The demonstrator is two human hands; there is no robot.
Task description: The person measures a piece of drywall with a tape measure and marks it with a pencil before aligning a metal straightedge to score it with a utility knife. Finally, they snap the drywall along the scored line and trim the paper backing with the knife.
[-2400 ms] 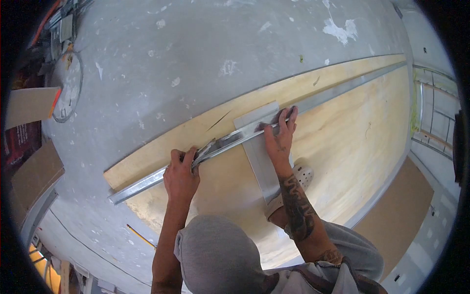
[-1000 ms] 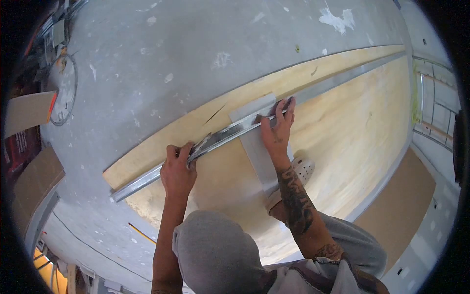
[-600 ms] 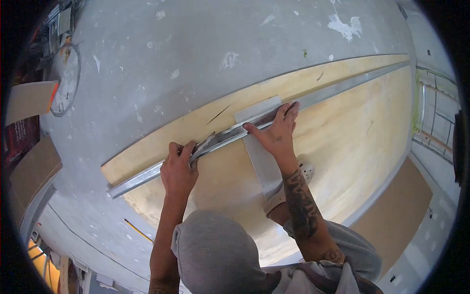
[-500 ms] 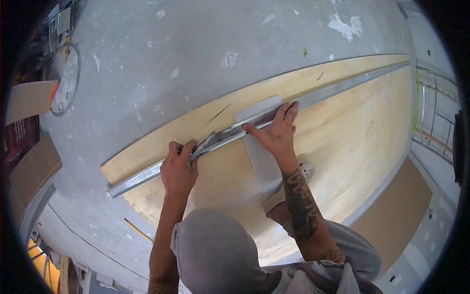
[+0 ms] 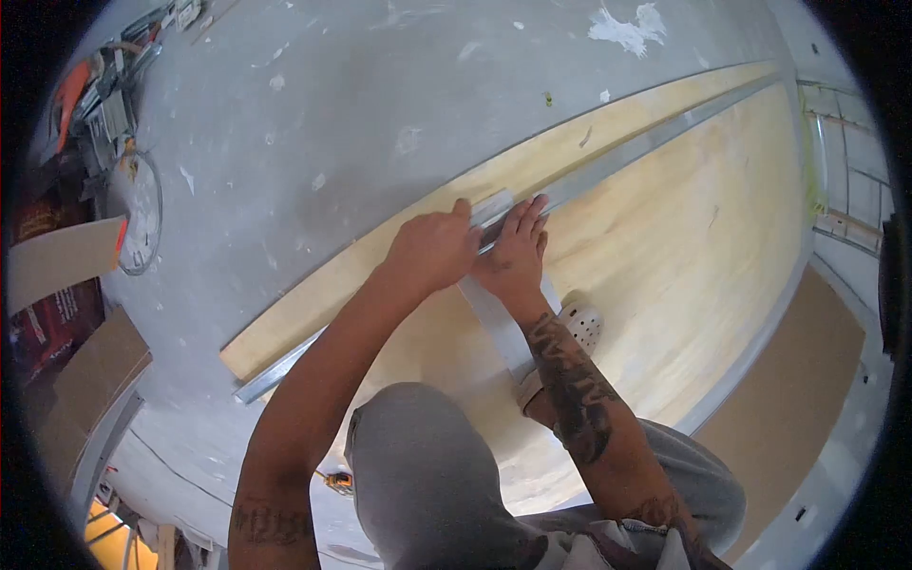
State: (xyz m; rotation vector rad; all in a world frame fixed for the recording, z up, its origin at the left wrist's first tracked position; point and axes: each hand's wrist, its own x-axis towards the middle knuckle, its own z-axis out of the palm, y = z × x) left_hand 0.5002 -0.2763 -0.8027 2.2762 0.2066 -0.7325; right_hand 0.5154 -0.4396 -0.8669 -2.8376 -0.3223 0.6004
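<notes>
A long galvanized metal channel (image 5: pixel 655 141) lies diagonally along a plywood sheet (image 5: pixel 655 237). A pale grey strip (image 5: pixel 501 323) crosses under the channel. My left hand (image 5: pixel 430 249) is closed in a fist over the channel, beside my right hand. The slim grey metal tool seen in it earlier is hidden behind the fist. My right hand (image 5: pixel 513 255) lies over the channel where the strip crosses, its fingers stretched out and pressing on the metal.
A shoe (image 5: pixel 581 326) rests on the plywood beside my right forearm. Cardboard flaps (image 5: pixel 66 261), a coiled cable (image 5: pixel 157 214) and piled tools (image 5: pixel 109 114) are at the left. A yellow-and-black tool (image 5: pixel 337 482) lies on the grey floor (image 5: pixel 313 114).
My left hand has moved right and up along the channel to beside my right hand, and its tool is now hidden. My right hand stays on the channel. The view has shifted.
</notes>
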